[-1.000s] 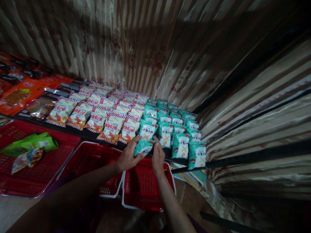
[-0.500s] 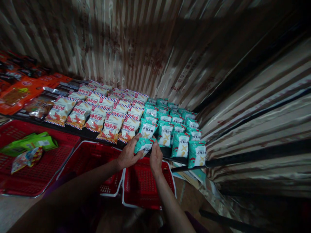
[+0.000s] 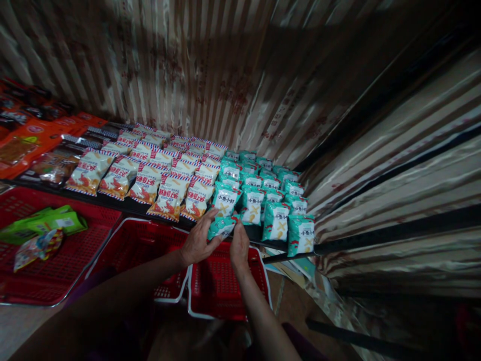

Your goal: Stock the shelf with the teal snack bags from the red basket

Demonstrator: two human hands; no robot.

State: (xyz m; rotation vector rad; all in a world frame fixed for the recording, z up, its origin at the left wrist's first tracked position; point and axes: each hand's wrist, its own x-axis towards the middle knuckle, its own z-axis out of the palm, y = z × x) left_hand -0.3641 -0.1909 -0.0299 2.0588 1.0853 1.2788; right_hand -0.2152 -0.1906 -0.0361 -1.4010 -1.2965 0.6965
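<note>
A small teal and white snack bag [image 3: 221, 228] is held between my two hands at the front edge of the shelf. My left hand [image 3: 199, 239] grips its left side, fingers curled around it. On its right side, my right hand [image 3: 239, 244] closes on the upper corner with the thumb up. Just behind stand rows of matching teal snack bags [image 3: 252, 205]. To their left are several rows of white and orange snack bags [image 3: 171, 195] with striped edges. My fingers hide part of the held bag.
Below the shelf sit a red basket with a white rim [image 3: 267, 286], a second red basket [image 3: 135, 240] and a larger red basket [image 3: 93, 255] holding green packets [image 3: 45, 223]. Orange packets [image 3: 32, 140] lie at the shelf's left. A striped curtain [image 3: 210, 70] hangs behind.
The view has shifted slightly, so the shelf goods sit a little further left. Both hands keep hold of the snack bag, almost unmoved.
</note>
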